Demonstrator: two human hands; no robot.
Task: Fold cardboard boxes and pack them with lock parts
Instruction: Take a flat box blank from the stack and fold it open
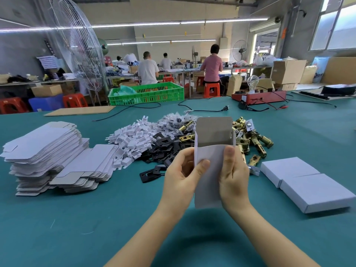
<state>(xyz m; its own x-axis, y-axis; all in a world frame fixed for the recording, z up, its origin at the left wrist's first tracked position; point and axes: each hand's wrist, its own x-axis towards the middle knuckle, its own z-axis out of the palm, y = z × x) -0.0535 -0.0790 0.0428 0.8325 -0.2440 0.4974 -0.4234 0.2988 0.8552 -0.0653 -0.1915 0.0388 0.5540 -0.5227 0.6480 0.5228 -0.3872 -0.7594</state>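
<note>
Both hands hold a white cardboard box [210, 182] upright above the green table, its top flap standing open and its grey inside showing. My left hand [182, 174] grips the box's left side, thumb on the front face. My right hand [234, 174] grips the right side, thumb near the top edge. Behind the box lie heaps of lock parts: brass latches [254, 141], black plates [163, 149], white plastic pieces [133, 139] and small bags of parts [173, 120]. Flat unfolded box blanks [46, 155] are stacked at the left.
Two closed white boxes [308, 182] lie at the right on the table [96, 218]. Farther back are a red tester with a bulb [258, 95], loose cables, a cardboard sheet [79, 110] and a green crate [146, 93]. Several people work at far benches.
</note>
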